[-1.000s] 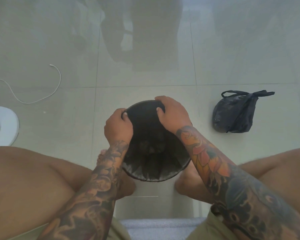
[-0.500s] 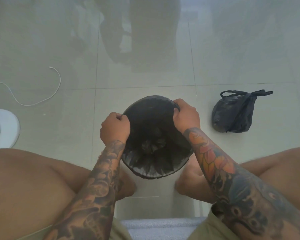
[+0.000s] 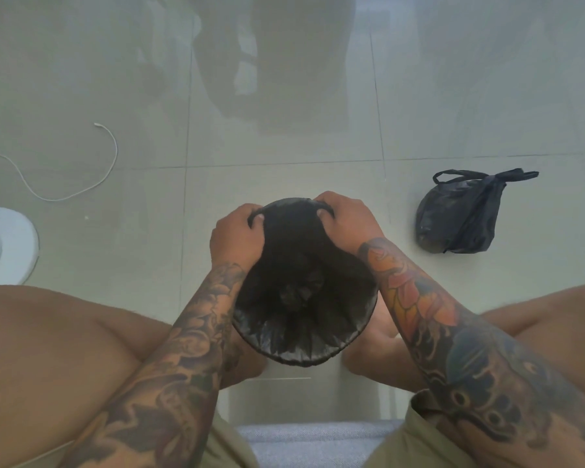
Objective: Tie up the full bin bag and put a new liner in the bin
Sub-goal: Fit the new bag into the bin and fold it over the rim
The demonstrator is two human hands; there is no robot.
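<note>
A round black bin [image 3: 348,346] stands on the tiled floor between my knees. A black liner [image 3: 301,265] lines its inside and is folded over the near rim. My left hand [image 3: 235,238] and my right hand [image 3: 347,221] sit close together at the bin's far edge, each pinching the liner's top edge there. A tied-up black bin bag [image 3: 453,221] lies on the floor to the right, its handles knotted and pointing away.
A white cable [image 3: 81,187] curls across the floor at the left. A round white device [image 3: 11,244] sits at the left edge. My bare knees flank the bin, and a grey seat edge [image 3: 318,444] runs along the bottom.
Both hands have shifted along the rim toward its far edge and closer together, drawing the liner's edge with them. The tied bag has not moved.
</note>
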